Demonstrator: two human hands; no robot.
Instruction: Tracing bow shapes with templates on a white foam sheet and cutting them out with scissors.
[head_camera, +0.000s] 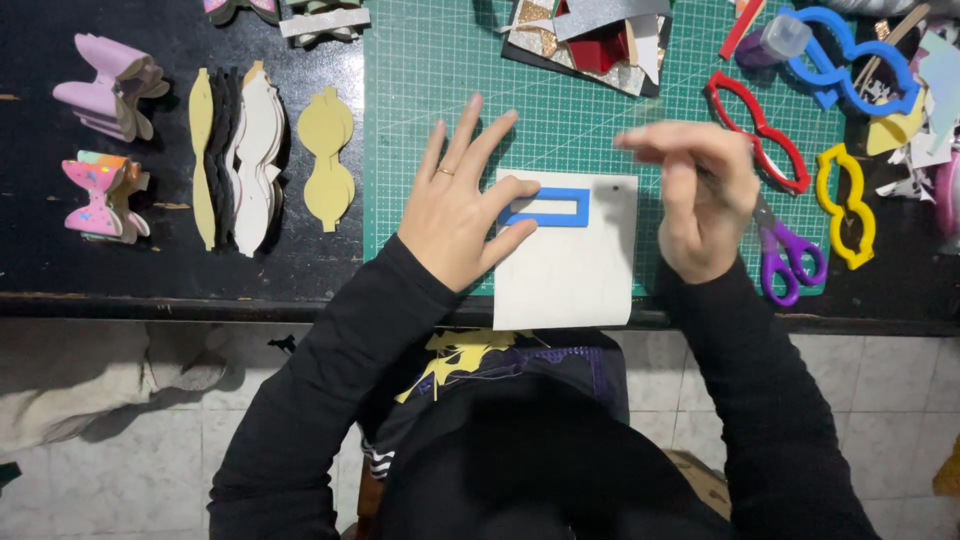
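On the green cutting mat (430, 90), near its front edge, a white sheet (570, 260) is laid, overhanging the worktop (150, 280) slightly. A blue rectangular frame template (545, 207) is pressed onto the sheet's upper left by the left hand (455, 215), fingers spread flat. The sheet looks thin and bendable (likely light); its edges would be the place to grip. The right hand (700, 195) is held blurred above the sheet's right corner, fingers curled; what it pinches cannot be told. Purple scissors (790, 255) lie right of the sheet.

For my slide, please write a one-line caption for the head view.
Left hand presses a blue template onto a white sheet on a green mat; blurred right hand hovers beside.
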